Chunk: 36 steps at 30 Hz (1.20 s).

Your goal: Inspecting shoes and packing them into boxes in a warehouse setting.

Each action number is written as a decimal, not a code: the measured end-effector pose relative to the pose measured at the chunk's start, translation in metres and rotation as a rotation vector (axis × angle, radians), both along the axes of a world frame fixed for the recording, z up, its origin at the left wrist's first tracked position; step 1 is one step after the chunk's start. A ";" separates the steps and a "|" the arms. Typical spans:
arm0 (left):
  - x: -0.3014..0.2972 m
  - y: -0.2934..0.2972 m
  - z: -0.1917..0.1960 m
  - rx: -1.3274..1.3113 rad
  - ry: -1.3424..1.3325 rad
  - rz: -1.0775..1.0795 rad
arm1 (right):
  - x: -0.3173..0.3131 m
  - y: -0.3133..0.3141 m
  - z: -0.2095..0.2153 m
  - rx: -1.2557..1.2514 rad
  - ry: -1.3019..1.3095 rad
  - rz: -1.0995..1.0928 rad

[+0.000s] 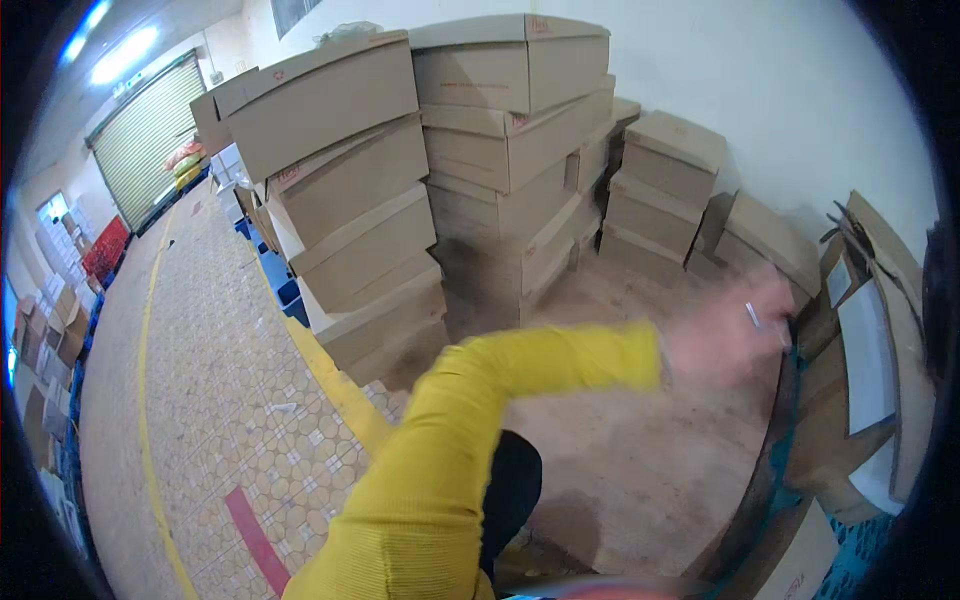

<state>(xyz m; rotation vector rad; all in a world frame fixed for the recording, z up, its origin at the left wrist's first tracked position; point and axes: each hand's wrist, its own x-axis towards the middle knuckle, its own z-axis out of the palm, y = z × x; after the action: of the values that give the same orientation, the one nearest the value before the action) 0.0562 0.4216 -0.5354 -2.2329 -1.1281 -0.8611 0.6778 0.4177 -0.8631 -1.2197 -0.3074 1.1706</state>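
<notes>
At 9 o'clock, along the far side, stand cartons (65, 325) whose contents are too small to tell. Toward 10 o'clock, blue bins (290, 298) sit beside the nearest tall carton stack (345, 205); their insides are hidden. That stack rises several tiers, its brown lids closed over the contents, with crumpled clear plastic (350, 32) on top. At 12 o'clock a second stack (475, 150) stands close by, also lidded, with dull red print. Toward 1 o'clock, a lower stack (660, 195) of closed cartons stands by the wall.

The left hand (725, 335), in a yellow sleeve (560, 360), reaches to 3 o'clock, a silver band on a finger. Motion blurs its grip: I cannot tell how far it is open or whether it has hold of anything. The right hand is out of view, its grip untold. A lidded carton (770, 235) lies just beyond the left hand at 2 o'clock. At 3 o'clock, nearest its fingers, lean brown cardboard pieces (905, 330), bent and rough-edged, with white panels (865, 350).
</notes>
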 end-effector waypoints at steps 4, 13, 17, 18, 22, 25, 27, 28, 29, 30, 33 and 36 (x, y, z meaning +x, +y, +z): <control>-0.181 -0.072 0.094 0.281 0.116 0.903 | -0.135 0.000 0.135 0.255 -0.740 -0.367; -0.333 -0.100 0.166 0.313 0.304 1.000 | -0.303 0.042 0.187 0.731 -1.200 -0.480; -0.334 -0.091 0.171 0.378 0.357 0.918 | -0.437 0.030 0.247 0.865 -0.801 -0.132; -0.329 -0.094 0.171 0.396 0.367 0.845 | -0.460 0.027 0.255 0.881 -0.789 -0.051; -0.283 -0.109 0.163 0.425 0.364 0.608 | -0.519 0.045 0.265 0.668 -0.407 0.398; -0.237 -0.118 0.149 0.405 0.324 0.446 | -0.544 0.069 0.277 0.362 0.102 0.797; -0.212 -0.124 0.126 0.360 0.414 0.126 | -0.560 0.083 0.283 0.373 0.134 0.844; -0.200 -0.121 0.106 0.349 0.403 0.124 | -0.563 0.085 0.278 0.396 0.175 0.898; -0.185 -0.113 0.083 0.403 0.337 -0.072 | -0.547 0.108 0.251 0.390 0.162 0.884; -0.171 -0.107 0.062 0.458 0.268 -0.270 | -0.521 0.149 0.212 0.482 0.233 0.815; -0.158 -0.105 0.002 0.385 0.188 -0.369 | -0.496 0.133 0.166 0.515 0.329 0.783; -0.165 -0.097 -0.068 0.111 0.097 -0.458 | -0.476 0.076 0.138 0.427 0.334 0.776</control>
<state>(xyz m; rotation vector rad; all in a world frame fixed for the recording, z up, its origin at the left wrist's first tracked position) -0.1085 0.3250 -0.6036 -2.4463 -0.5128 -0.9498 0.2016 0.4939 -0.7251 -0.5047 -0.7724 1.8260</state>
